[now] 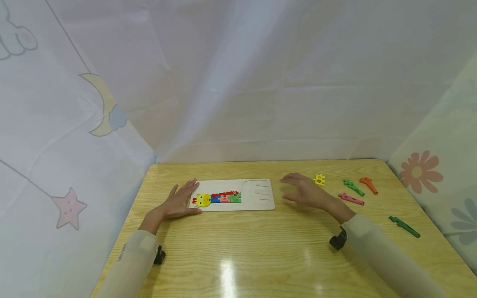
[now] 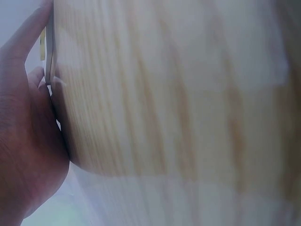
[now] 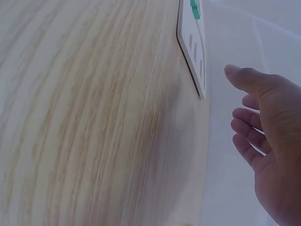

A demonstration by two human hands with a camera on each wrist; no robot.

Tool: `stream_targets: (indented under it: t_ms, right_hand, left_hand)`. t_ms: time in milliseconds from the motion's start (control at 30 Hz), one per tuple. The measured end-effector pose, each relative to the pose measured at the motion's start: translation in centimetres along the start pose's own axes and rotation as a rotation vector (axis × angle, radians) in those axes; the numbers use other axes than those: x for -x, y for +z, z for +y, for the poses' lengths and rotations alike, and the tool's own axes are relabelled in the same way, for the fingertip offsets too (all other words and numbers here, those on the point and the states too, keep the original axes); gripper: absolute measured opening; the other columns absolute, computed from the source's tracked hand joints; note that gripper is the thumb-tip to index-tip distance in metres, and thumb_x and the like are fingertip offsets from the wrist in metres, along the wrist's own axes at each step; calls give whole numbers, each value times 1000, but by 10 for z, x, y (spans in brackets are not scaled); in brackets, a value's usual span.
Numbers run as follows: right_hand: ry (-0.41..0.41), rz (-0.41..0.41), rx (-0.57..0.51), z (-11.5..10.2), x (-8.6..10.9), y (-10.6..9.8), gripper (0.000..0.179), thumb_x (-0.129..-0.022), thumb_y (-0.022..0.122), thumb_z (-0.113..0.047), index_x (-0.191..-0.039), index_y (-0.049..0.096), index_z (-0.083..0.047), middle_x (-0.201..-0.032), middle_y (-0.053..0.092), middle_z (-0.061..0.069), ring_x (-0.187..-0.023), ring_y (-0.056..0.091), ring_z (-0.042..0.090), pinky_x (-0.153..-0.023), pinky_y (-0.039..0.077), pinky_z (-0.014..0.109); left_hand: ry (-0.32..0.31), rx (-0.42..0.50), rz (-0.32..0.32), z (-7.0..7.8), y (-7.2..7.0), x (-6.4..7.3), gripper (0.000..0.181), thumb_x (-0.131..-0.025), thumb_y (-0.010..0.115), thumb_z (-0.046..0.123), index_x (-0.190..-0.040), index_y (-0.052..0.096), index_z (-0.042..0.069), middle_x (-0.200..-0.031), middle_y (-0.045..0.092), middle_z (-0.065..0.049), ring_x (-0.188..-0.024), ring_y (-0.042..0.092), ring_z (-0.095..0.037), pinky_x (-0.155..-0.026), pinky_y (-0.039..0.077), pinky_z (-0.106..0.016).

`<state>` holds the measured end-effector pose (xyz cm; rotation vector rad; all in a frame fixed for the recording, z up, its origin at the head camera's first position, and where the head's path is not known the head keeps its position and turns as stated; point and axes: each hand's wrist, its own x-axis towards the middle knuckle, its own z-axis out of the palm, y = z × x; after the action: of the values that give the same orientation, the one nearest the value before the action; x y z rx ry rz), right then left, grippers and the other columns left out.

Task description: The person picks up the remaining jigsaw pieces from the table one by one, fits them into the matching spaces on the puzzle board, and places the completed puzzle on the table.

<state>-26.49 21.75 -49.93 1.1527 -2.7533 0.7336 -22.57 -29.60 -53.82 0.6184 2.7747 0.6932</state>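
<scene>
A white puzzle board (image 1: 257,203) lies flat on the table, with a yellow giraffe head (image 1: 203,200), a red mane strip, and blue, pink and green body pieces (image 1: 234,198) set in its left part. Thin outlines mark the bare right part. My left hand (image 1: 180,203) rests at the board's left end, fingers spread, thumb along the near corner. To the right of the board, my right hand (image 1: 303,190) hovers over the table, fingers loosely bent and holding nothing. Just beyond it lies a yellow puzzle piece (image 1: 319,179), partly behind the hand.
On the table's right side lie a green piece (image 1: 354,187), an orange piece (image 1: 369,186), a pink piece (image 1: 351,199) and a dark green piece (image 1: 404,227). A printed curtain (image 1: 238,103) hangs behind the wooden table (image 1: 208,252).
</scene>
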Motion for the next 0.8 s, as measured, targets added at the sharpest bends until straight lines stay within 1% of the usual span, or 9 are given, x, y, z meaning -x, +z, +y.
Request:
stream_targets:
  t_ms: [133,267,367,600,800]
  right_hand:
    - [-4,3,4,4,3,-2,55,-91,86,-23,-136,69,4,-134,67,20,-125,63,40,-100,56,58]
    - [-8,13,6,7,6,-5,55,-90,87,-23,-135,69,4,-133,67,21,-124,64,40,-99,57,59]
    - [-5,15,9,11,9,-7,56,-90,87,-23,-135,69,4,-132,67,21,-123,64,40,-98,57,58]
    - [13,6,41,18,15,-14,56,-91,87,-24,-136,68,3,-133,67,20,-124,64,40,-98,57,59]
    - [-3,22,48,21,20,-23,57,-90,87,-22,-136,68,4,-133,67,20,-122,64,41,-95,58,59]
  left_hand:
    - [6,-5,6,0,0,0,109,-91,73,62,-170,20,9,-178,12,-15,-164,9,-38,-126,-7,-70]
    - [5,-7,3,-1,0,0,109,-91,73,62,-171,20,10,-178,12,-15,-164,8,-38,-126,-7,-70]
    - [-5,-11,-6,-2,0,-1,109,-91,73,62,-171,18,12,-178,10,-12,-164,7,-36,-127,-8,-68]
    - [-1,-13,-3,-2,0,-2,109,-91,74,61,-171,19,11,-178,10,-13,-164,8,-37,-126,-7,-69]
    - [-3,-15,-4,-1,1,-2,109,-91,73,61,-171,18,12,-178,10,-13,-164,7,-37,-127,-8,-68]
